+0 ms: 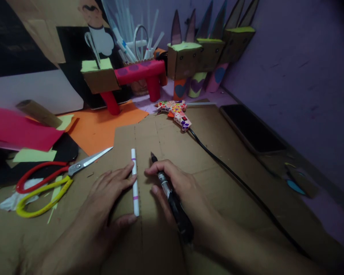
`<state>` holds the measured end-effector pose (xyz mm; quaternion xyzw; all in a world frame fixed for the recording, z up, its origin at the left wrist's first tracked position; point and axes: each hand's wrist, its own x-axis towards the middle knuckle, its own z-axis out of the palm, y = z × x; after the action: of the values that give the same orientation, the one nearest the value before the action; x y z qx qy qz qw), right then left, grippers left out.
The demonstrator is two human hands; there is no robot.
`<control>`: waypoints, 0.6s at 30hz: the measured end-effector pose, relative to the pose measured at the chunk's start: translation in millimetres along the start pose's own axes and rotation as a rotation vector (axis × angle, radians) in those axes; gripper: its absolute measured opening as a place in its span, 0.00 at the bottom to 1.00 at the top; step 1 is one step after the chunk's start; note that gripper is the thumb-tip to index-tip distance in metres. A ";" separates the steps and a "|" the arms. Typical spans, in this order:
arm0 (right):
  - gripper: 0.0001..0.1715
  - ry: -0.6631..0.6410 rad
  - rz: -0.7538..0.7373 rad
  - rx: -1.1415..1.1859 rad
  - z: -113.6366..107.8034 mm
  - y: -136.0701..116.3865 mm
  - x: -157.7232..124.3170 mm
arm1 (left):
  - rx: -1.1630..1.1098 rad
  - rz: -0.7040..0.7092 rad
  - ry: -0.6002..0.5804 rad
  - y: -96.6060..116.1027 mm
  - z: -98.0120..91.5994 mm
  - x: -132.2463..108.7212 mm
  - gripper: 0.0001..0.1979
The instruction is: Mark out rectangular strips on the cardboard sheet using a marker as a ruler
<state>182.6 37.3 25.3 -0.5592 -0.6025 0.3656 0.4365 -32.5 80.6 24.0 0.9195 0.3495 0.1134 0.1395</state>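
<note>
My left hand (pixel 109 194) lies at the left of a slim white marker (pixel 135 191) with purple bands, its fingertips and thumb holding it down on a cardboard sheet (pixel 123 139). A dotted ink line runs along the marker's right side, and further faint lines cross the sheet. In my right hand (pixel 186 187) is a black pen (pixel 174 208), gripped between thumb and fingers. The pen's tip points away from me and to the left, just right of the marker; whether it touches the cardboard I cannot tell.
Scissors (pixel 77 167) with red and yellow handles lie open at left, near coloured paper (pixel 100 128). A flowered glue gun (pixel 176 110) trails a black cord (pixel 232 164) past my right arm. A phone (pixel 252 128) lies right; cardboard donkey figures (pixel 185 57) stand behind.
</note>
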 end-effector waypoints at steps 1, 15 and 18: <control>0.14 0.003 -0.002 0.001 0.3 0.2 -0.1 | -0.002 0.001 0.002 0.3 -0.3 0.5 0.28; 0.12 0.162 0.133 0.475 -6.5 -8.4 32.2 | 0.076 0.021 0.032 4.0 -2.1 4.2 0.28; 0.14 0.202 0.215 0.544 -4.1 -12.3 58.9 | 0.089 0.025 0.049 5.5 -3.1 5.8 0.27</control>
<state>182.4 94.3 45.1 -0.5161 -0.3736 0.5001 0.5865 -25.8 81.1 29.4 0.9261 0.3458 0.1222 0.0883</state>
